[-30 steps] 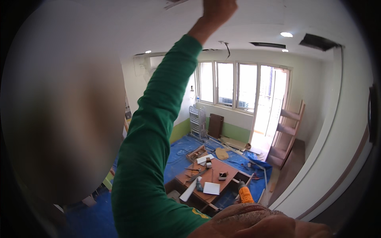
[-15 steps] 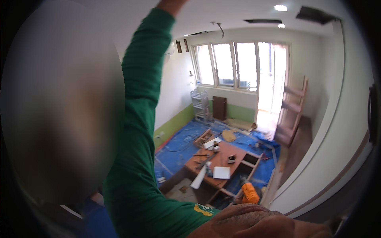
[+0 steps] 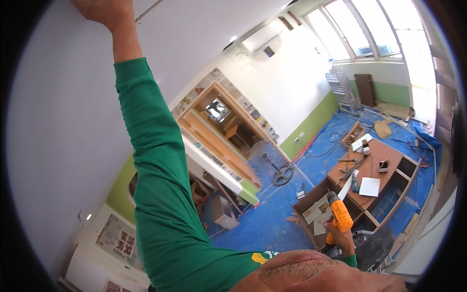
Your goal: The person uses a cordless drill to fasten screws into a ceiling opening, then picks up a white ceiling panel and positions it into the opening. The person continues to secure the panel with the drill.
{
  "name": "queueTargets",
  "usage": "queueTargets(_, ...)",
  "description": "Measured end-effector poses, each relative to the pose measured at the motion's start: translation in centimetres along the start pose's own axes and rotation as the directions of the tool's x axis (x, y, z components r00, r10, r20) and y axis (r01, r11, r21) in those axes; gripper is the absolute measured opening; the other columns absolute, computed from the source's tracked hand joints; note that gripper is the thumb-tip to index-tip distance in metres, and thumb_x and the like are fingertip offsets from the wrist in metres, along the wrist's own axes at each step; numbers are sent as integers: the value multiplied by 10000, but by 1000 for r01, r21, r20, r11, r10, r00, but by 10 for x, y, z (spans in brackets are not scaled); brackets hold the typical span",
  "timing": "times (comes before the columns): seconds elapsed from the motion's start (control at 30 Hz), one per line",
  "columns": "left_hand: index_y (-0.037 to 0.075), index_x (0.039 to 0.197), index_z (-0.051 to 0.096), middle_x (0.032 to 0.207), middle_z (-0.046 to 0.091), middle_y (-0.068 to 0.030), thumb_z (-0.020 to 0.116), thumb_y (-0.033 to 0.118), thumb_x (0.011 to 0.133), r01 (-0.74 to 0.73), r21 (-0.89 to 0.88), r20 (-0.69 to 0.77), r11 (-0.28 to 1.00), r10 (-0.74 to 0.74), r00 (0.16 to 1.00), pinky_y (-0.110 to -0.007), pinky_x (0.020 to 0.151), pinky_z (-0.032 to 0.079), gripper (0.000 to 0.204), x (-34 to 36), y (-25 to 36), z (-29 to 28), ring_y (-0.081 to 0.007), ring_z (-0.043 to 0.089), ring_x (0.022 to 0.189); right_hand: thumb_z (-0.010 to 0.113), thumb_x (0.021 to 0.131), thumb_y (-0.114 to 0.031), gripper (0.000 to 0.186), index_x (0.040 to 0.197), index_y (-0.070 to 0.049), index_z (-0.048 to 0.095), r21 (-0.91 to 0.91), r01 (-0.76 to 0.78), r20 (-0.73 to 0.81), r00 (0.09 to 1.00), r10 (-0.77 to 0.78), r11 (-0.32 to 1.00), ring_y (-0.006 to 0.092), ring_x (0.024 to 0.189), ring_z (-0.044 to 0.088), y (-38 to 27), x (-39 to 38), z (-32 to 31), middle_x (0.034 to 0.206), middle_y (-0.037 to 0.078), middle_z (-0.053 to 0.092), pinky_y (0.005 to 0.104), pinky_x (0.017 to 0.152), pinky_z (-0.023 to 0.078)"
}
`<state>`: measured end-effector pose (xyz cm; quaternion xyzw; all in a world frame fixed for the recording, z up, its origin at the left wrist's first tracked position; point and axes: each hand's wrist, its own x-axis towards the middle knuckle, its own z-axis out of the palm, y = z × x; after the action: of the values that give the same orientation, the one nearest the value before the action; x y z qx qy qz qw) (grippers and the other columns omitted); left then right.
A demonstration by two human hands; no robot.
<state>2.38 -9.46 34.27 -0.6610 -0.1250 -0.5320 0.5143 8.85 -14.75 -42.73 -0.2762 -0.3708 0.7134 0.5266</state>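
My left hand (image 3: 108, 13) is raised to the pale ceiling (image 3: 63, 97) at the upper left, with the green-sleeved arm stretched up. The picture's top edge cuts off its fingers, so whether it grips anything is hidden. A thin dark gap (image 3: 148, 10) runs along the ceiling beside the wrist. Low at the right, my right hand (image 3: 343, 239) is closed round the handle of an orange power drill (image 3: 342, 217). The drill's tip points up and to the left, apart from any surface.
Below stands a brown wooden cabinet frame (image 3: 395, 165) bearing tools and a white sheet (image 3: 369, 187). Ladder parts (image 3: 384, 263) show under my right hand. A standing fan (image 3: 279, 174) and a folded ladder (image 3: 343, 92) stand on blue floor sheeting (image 3: 262, 224).
The view has swung left and tilted, and the large blur at the left is gone. My left hand now shows partly at the top. My right hand has come into view on the drill.
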Motion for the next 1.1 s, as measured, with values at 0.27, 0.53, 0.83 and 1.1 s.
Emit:
queueTargets(0.27,-148,1535,233,1492,348,-452,647,357,1029,-43,248,-84,968,65,994,-558,1165,437,827,1,-13,17,-524,473,1373,743,858,-25,295,1119,-45,607,25,-266,2,964,266,964,133,798,650,32,-12,-33,920,23,674,295,731,539)
queueTargets(0.53,-98,1249,415,1185,501,-227,866,198,862,-134,-2,-226,991,130,966,-423,1020,520,664,-12,-60,16,-345,647,1076,714,857,11,303,1121,-56,583,94,-194,-68,977,201,977,140,775,652,44,5,-56,885,22,645,300,706,549)
queueTargets(0.83,-52,1130,385,1127,449,-173,917,354,801,-223,67,-225,972,233,946,-407,972,514,746,-16,-74,9,-311,581,1025,706,851,37,321,1127,-54,572,92,-229,-75,969,236,969,159,740,657,52,10,-62,883,29,634,309,683,555)
queueTargets(1.1,-109,1279,378,1195,465,-205,850,262,863,-225,-9,-246,974,216,945,-437,1036,479,731,-17,-57,30,-336,577,1118,734,824,14,285,1069,-48,602,42,-263,-109,958,266,964,166,717,665,45,12,-53,846,32,644,316,675,550)
